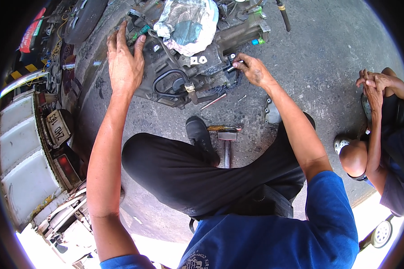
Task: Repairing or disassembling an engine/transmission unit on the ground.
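A large greasy metal transmission-like housing (166, 81) lies on the ground in front of me, with hoses and brackets on it. My left hand (125, 67) is open over its left side, fingers apart, beside a green connector (144, 30). At the housing's near right edge, my right hand (252, 69) pinches a small shiny metal piece (231, 68) against a dark fitting; its exact kind is hard to make out. On top rests a crumpled whitish plastic bag (197, 11) with a bluish cloth-like bundle (187, 32) in it.
Between my legs and the housing lie a hammer (227, 136), a yellow-handled tool (216, 127), a thin metal rod (213, 101) and a metal cover (272, 111). Another person (375, 85) sits at the right, hands together. A white vehicle (27, 152) stands at the left, below a tire (86, 20).
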`<state>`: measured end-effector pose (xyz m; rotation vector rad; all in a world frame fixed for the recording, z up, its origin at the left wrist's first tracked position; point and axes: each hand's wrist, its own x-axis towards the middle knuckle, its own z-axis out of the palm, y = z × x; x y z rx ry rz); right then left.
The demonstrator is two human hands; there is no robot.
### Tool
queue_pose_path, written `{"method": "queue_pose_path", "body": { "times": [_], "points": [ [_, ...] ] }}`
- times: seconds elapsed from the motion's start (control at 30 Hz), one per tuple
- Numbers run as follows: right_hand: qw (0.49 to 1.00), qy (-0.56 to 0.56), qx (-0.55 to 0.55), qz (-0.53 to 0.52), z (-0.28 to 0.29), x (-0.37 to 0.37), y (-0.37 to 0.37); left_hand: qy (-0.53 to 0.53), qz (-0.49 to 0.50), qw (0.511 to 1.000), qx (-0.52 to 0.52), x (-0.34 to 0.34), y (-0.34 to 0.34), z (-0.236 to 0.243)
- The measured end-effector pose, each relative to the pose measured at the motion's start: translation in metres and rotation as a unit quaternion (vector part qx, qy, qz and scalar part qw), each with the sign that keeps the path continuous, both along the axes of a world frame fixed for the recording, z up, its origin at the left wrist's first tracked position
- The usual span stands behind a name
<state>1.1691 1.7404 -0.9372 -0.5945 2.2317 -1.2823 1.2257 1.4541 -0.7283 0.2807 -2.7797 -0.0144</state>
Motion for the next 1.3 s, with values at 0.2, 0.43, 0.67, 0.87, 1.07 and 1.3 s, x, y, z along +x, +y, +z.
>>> {"method": "queue_pose_path", "body": {
  "times": [0.2, 0.43, 0.67, 0.87, 1.07, 1.3],
  "points": [
    [0.999, -0.025, 0.013, -0.018, -0.004, 0.001, 0.004, 0.003, -0.009, 1.0, -0.004, -0.001, -0.002, 0.0],
    [0.998, -0.004, 0.052, -0.039, -0.005, -0.005, -0.005, -0.01, 0.0, 1.0, -0.009, -0.001, -0.003, -0.003],
    [0.954, -0.221, -0.126, -0.16, -0.016, -0.009, 0.01, -0.033, 0.007, 0.999, 0.025, -0.003, 0.009, 0.007],
    [0.966, -0.183, -0.138, -0.123, -0.007, 0.015, 0.035, -0.009, -0.011, 1.0, 0.012, -0.004, 0.01, 0.009],
    [0.965, -0.235, -0.112, 0.019, 0.045, 0.077, 0.051, 0.027, -0.267, 0.963, 0.005, 0.036, 0.085, 0.01],
    [0.909, -0.323, -0.262, 0.041, 0.082, 0.103, 0.049, -0.442, -0.145, 0.849, 0.25, 0.091, 0.166, -0.034]
  ]
}}
